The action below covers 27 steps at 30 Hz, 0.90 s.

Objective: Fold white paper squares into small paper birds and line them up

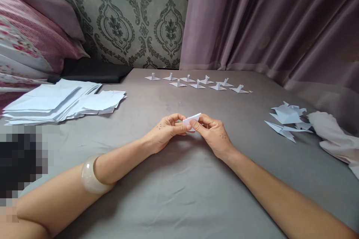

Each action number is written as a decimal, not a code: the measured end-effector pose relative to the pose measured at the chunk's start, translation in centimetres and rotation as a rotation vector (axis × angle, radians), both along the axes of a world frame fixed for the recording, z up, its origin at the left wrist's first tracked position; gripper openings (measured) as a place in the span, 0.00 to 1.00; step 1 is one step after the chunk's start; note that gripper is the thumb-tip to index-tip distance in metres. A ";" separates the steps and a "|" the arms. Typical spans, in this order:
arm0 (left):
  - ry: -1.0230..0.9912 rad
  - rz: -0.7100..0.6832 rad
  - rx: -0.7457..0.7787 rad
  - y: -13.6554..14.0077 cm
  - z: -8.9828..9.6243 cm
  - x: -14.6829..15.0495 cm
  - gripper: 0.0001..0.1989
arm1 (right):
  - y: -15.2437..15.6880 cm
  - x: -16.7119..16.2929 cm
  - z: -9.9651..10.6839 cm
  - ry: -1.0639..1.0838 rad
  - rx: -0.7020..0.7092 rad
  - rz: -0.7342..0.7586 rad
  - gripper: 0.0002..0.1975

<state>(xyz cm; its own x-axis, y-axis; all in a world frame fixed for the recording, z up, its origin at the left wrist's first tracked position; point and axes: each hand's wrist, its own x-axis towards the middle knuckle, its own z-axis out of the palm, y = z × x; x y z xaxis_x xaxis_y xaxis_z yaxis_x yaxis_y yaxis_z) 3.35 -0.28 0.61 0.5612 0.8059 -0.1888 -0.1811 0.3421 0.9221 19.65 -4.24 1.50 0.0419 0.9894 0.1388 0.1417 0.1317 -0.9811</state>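
Note:
A small folded piece of white paper (192,121) is held between both hands above the grey cloth surface (174,186). My left hand (168,130) pinches its left side between thumb and fingers. From the other side, my right hand (214,131) grips it, thumb lying across the front face. The far side of the paper and some fingertips are hidden. A pale bangle (94,177) sits on my left forearm.
Several folded paper figures (198,84) stand in two rows at the back. Stacked white sheets (50,99) lie left, before a black folded item (95,70). On the right are more folded papers (288,114) beside a pale cloth (333,130). Purple curtains (238,18) hang behind.

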 end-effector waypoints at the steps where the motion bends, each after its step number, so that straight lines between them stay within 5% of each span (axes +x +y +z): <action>1: 0.015 -0.012 0.016 0.0 0.0 0.0 0.13 | 0.0 0.0 0.1 0.014 -0.011 0.000 0.13; 11: 0.092 -0.076 0.061 -0.2 -0.1 0.0 0.12 | 0.0 0.3 0.5 0.123 -0.100 -0.031 0.13; 16: 0.115 -0.002 0.115 -0.4 0.5 0.0 0.12 | 0.1 0.6 0.6 0.080 -0.135 0.007 0.16; 27: 0.116 0.123 -0.080 0.5 0.4 -0.1 0.12 | 0.4 0.9 1.0 0.024 -0.248 0.043 0.15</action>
